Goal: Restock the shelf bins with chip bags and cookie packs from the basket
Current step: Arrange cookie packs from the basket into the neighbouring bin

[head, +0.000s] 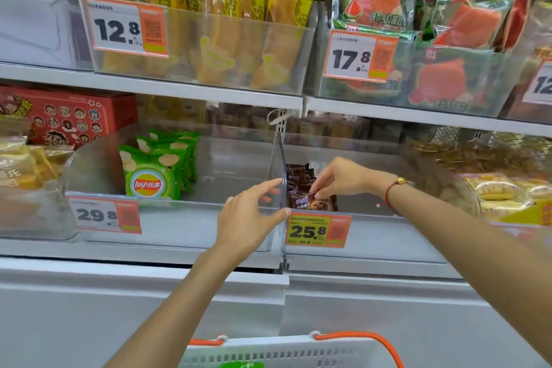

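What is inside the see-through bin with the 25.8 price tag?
Brown cookie packs at its left end, the front one pinched by the right hand. The rest of the bin looks bare; the basket's contents are mostly out of frame.

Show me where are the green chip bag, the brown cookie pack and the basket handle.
green chip bag [150,181]: head view, on its round logo.
brown cookie pack [298,181]: head view, on the dark wrapper.
basket handle [373,339]: head view, on the orange curve.
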Demonstrator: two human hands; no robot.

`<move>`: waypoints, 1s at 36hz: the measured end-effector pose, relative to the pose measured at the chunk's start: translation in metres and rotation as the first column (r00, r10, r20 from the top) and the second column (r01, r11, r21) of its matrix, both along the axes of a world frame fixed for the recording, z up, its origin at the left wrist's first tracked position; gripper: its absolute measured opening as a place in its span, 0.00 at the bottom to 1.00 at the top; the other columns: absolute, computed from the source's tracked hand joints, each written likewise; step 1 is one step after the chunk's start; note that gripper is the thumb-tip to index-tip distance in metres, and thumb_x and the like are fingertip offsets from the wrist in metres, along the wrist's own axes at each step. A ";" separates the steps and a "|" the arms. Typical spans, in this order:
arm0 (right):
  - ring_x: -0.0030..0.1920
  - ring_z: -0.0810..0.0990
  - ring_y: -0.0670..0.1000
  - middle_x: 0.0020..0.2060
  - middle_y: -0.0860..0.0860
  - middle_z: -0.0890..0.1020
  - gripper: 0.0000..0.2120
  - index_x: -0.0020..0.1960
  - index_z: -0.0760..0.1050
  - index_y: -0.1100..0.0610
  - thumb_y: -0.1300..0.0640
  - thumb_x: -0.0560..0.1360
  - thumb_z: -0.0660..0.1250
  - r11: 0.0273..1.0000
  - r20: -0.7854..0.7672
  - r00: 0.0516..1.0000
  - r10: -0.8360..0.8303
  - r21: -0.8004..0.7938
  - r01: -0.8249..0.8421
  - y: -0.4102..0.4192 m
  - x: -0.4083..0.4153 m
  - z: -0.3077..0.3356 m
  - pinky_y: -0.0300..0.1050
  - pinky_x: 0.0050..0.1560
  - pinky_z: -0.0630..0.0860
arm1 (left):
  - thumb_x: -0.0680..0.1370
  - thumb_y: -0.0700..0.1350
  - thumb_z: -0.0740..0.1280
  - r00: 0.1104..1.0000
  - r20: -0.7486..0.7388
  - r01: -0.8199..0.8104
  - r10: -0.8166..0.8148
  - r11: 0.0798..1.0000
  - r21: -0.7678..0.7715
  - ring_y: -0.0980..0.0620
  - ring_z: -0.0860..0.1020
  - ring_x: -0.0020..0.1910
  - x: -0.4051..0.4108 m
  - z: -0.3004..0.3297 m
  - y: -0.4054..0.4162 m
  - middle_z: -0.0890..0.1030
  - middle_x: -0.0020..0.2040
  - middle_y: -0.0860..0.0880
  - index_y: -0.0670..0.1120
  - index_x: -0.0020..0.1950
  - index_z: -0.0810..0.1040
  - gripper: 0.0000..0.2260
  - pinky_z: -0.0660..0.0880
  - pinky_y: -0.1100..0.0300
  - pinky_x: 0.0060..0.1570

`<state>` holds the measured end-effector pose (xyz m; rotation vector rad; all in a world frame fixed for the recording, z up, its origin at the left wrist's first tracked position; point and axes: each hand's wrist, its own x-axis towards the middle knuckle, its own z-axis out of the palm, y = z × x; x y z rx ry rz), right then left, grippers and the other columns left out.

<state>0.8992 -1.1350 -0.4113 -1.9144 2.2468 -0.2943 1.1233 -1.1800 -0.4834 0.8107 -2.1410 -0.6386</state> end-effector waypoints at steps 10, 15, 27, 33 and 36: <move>0.34 0.73 0.38 0.41 0.45 0.82 0.07 0.49 0.84 0.53 0.53 0.72 0.73 0.995 -0.170 0.985 -0.035 -0.099 0.018 -0.015 0.008 -0.025 0.29 0.32 0.63 | 0.72 0.59 0.71 1.000 -0.003 -0.008 0.008 1.000 0.001 0.66 0.75 0.51 0.000 0.000 0.000 0.77 0.52 0.65 0.63 0.66 0.71 0.23 0.70 0.57 0.56; 0.41 0.74 0.43 0.43 0.45 0.80 0.08 0.51 0.83 0.54 0.55 0.73 0.72 0.997 -0.172 0.984 -0.038 -0.067 0.027 -0.014 0.010 -0.027 0.32 0.33 0.65 | 0.72 0.59 0.71 1.000 0.014 -0.002 0.002 1.000 0.000 0.66 0.74 0.51 0.001 0.001 0.000 0.77 0.52 0.66 0.63 0.67 0.71 0.23 0.69 0.58 0.55; 0.42 0.81 0.46 0.41 0.48 0.85 0.03 0.45 0.84 0.50 0.55 0.71 0.74 0.923 0.072 0.997 -0.011 -0.384 0.037 0.064 0.036 0.000 0.44 0.45 0.78 | 0.71 0.47 0.75 0.987 -0.158 -0.031 -0.003 0.977 -0.213 0.60 0.75 0.54 0.017 0.002 0.015 0.77 0.54 0.63 0.56 0.61 0.76 0.20 0.73 0.53 0.56; 0.37 0.80 0.48 0.38 0.51 0.84 0.03 0.43 0.84 0.51 0.58 0.71 0.73 0.948 0.221 0.972 0.075 -0.319 -0.001 0.121 0.071 -0.048 0.37 0.39 0.74 | 0.72 0.50 0.72 1.000 -0.030 -0.003 -0.006 0.954 -0.301 0.58 0.73 0.42 0.036 -0.018 0.057 0.75 0.40 0.61 0.56 0.45 0.72 0.08 0.71 0.59 0.41; 0.35 0.78 0.43 0.36 0.48 0.83 0.05 0.44 0.84 0.52 0.59 0.72 0.71 0.989 0.229 0.970 0.084 -0.138 -0.053 0.129 0.076 -0.094 0.38 0.40 0.75 | 0.73 0.52 0.69 0.965 0.258 0.121 -0.057 0.964 -0.239 0.58 0.74 0.45 0.042 -0.046 0.074 0.76 0.43 0.61 0.57 0.46 0.73 0.06 0.67 0.60 0.40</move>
